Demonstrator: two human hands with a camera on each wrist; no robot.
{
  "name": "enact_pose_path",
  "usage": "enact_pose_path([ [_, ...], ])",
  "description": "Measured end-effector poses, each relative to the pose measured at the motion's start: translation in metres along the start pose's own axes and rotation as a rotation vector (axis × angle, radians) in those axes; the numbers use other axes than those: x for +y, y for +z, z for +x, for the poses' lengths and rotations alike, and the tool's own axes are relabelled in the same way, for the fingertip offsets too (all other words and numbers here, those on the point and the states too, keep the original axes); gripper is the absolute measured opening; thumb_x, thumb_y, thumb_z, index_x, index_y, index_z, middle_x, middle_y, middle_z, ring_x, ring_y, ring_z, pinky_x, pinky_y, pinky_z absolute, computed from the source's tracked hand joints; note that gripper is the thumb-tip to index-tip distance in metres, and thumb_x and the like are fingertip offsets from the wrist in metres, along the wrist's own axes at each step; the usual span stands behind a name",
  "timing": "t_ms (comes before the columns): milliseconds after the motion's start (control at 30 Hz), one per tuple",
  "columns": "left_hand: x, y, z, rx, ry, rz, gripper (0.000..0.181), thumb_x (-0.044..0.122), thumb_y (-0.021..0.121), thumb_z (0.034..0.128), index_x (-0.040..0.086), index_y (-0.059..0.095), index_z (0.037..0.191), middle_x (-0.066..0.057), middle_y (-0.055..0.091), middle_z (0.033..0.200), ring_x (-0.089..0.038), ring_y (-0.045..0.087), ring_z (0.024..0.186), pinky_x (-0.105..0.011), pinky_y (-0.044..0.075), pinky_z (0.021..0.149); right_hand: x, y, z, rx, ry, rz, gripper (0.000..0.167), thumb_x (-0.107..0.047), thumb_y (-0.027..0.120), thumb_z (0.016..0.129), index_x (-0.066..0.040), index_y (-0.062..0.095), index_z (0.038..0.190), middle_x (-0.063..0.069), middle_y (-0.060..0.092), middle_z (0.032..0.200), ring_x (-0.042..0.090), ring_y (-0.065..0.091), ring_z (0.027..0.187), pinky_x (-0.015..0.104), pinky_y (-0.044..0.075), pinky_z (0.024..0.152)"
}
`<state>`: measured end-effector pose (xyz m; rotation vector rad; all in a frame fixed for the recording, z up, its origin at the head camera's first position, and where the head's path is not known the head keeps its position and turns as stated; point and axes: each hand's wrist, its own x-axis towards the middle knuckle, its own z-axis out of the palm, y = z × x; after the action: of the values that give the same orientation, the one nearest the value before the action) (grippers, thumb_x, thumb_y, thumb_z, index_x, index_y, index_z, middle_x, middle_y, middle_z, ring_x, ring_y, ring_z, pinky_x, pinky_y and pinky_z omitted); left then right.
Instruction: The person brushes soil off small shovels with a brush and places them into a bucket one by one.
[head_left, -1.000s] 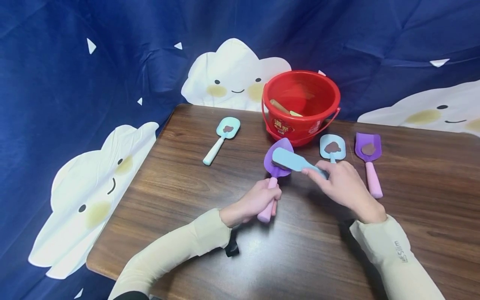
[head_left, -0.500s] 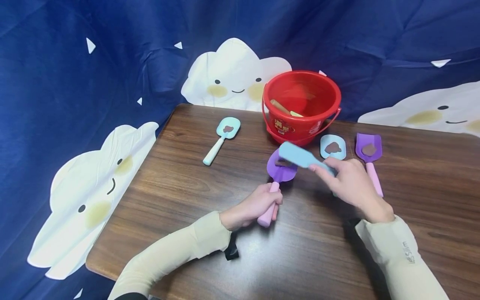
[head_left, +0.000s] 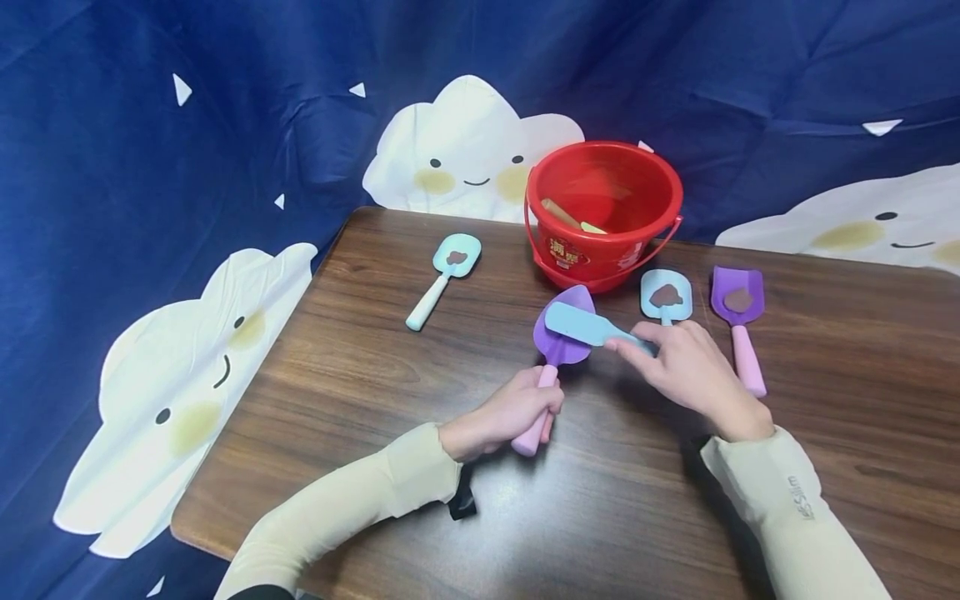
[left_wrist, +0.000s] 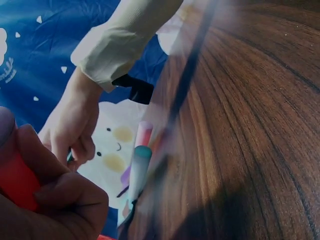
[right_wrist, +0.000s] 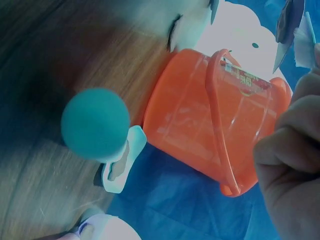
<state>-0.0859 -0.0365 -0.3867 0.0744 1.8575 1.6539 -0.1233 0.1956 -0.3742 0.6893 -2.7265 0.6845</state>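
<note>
In the head view my left hand [head_left: 510,408] grips the pink handle of a purple toy shovel [head_left: 576,300], whose pointed blade is raised above the table. My right hand [head_left: 693,367] holds a light blue flat tool [head_left: 577,323], like a spatula, by its thin end. That flat part lies across the purple blade and covers its middle; whether the two touch cannot be told. In the left wrist view the curled fingers [left_wrist: 72,200] wrap the handle [left_wrist: 15,175], which looks red there. The right wrist view shows the curled right hand [right_wrist: 295,145] at the edge.
Behind the hands stands a red bucket [head_left: 603,250] with tools inside. A teal shovel [head_left: 442,279] lies left, a light blue one [head_left: 666,293] and a purple one [head_left: 738,321] right, each bearing a brown lump. A patterned blue cloth [head_left: 262,125] hangs behind the table [head_left: 360,358].
The light blue tool lifted off to the upper right, baring a brown patch on the purple blade, then came back down and left over it. The left hand barely moved.
</note>
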Motion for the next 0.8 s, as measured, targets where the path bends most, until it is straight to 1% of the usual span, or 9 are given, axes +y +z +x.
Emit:
enact_pose_path([
  [100,0.000,0.000,-0.001,0.003,-0.005,-0.003,0.011,0.004,0.047,0.0745,0.010,0.045,0.084,-0.002,0.046,0.047,-0.012,0.048,0.039,-0.021,0.039,0.038,0.000,0.002,0.001,0.031,-0.001,-0.012,0.026,-0.030,0.075,0.082,-0.017,0.058,0.067,-0.009,0.034,0.047,0.010,0.032,0.047,0.024,0.028,0.047],
  [267,0.002,0.001,-0.004,0.007,-0.016,-0.008,0.014,0.004,0.048,0.0743,0.010,0.045,0.086,-0.002,0.047,0.049,-0.012,0.048,0.039,-0.021,0.040,0.037,0.000,0.003,0.003,0.058,0.040,-0.026,0.033,-0.035,0.071,0.085,-0.016,0.054,0.065,-0.007,0.034,0.047,0.012,0.032,0.047,0.025,0.028,0.047],
  [500,-0.003,0.009,-0.010,-0.068,-0.041,-0.007,0.012,0.003,0.047,0.0751,0.011,0.044,0.083,0.000,0.046,0.047,-0.010,0.047,0.038,-0.020,0.039,0.036,0.006,0.003,0.005,0.095,0.119,-0.075,0.042,-0.034,0.070,0.086,-0.014,0.043,0.061,-0.002,0.030,0.047,0.017,0.029,0.048,0.027,0.024,0.047],
  [600,-0.004,0.011,-0.009,-0.066,-0.050,-0.028,0.013,0.003,0.047,0.0740,0.012,0.043,0.083,0.000,0.045,0.047,-0.009,0.046,0.038,-0.019,0.038,0.036,0.008,0.005,0.004,0.112,0.130,-0.084,0.042,-0.036,0.068,0.087,-0.012,0.045,0.062,-0.001,0.030,0.047,0.019,0.029,0.047,0.029,0.024,0.047],
  [700,-0.005,0.010,-0.008,-0.065,-0.065,-0.039,0.013,0.003,0.047,0.0733,0.011,0.044,0.083,0.000,0.045,0.047,-0.009,0.045,0.037,-0.019,0.037,0.037,0.008,0.006,0.002,0.159,0.140,-0.072,0.040,-0.033,0.069,0.087,-0.011,0.046,0.062,-0.001,0.031,0.047,0.019,0.029,0.047,0.029,0.024,0.047],
  [767,-0.004,0.008,-0.008,-0.057,-0.073,-0.041,0.013,0.003,0.047,0.0734,0.011,0.044,0.083,0.000,0.045,0.046,-0.009,0.045,0.037,-0.019,0.037,0.037,0.007,0.005,0.001,0.179,0.133,-0.037,0.037,-0.031,0.072,0.085,-0.012,0.049,0.063,-0.002,0.031,0.048,0.017,0.029,0.048,0.028,0.025,0.046],
  [800,-0.004,0.008,-0.007,-0.046,-0.080,-0.040,0.013,0.004,0.047,0.0732,0.011,0.044,0.083,0.000,0.045,0.046,-0.009,0.045,0.038,-0.019,0.037,0.037,0.006,0.005,0.001,0.174,0.120,-0.012,0.034,-0.030,0.073,0.084,-0.012,0.051,0.064,-0.004,0.033,0.048,0.016,0.030,0.048,0.027,0.026,0.045],
])
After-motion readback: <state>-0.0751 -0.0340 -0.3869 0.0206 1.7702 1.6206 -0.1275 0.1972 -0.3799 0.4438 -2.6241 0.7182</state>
